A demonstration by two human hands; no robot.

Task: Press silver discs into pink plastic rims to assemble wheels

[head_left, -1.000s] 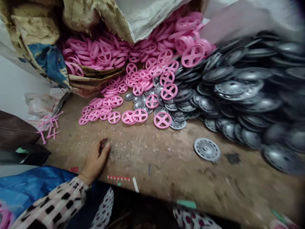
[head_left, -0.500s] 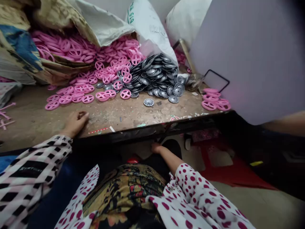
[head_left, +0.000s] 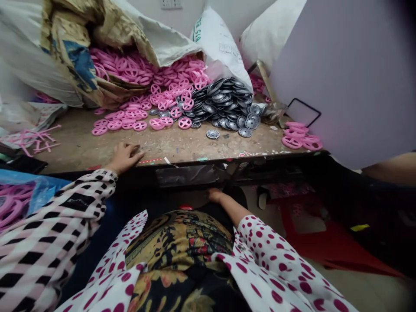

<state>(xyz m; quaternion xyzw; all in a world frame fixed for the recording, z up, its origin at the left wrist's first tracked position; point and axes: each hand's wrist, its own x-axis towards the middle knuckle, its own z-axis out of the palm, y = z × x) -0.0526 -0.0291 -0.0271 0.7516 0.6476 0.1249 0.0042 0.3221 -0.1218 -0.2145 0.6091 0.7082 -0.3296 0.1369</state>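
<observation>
Left hand: the left hand [head_left: 125, 157] is rested on the worn tabletop [head_left: 182, 149] at its near edge; its fingers are held loosely spread and slightly bent.
Right hand: the right hand [head_left: 213, 194] is lowered below the table edge, to the right of the left fingers; how its fingers are held cannot be told in the dim light.
Pink wheels: the loose pink wheels [head_left: 140, 125] are strewn just beyond the left fingertips, and more are heaped behind these, in the mouth of a torn sack [head_left: 78, 60].
Grey discs: the grey discs [head_left: 224, 104] are piled farther beyond the left fingers and to their right; a single disc [head_left: 213, 134] is set apart in front of the pile.
Pink pegs: the pink pegs [head_left: 40, 141] are scattered well to the left of the left fingers.
Red strip: a red dotted strip [head_left: 151, 160] is laid near the left fingertips, along the edge.
Right-hand stack: a small stack of pink wheels [head_left: 300, 138] is placed well to the right of the left fingers.
</observation>
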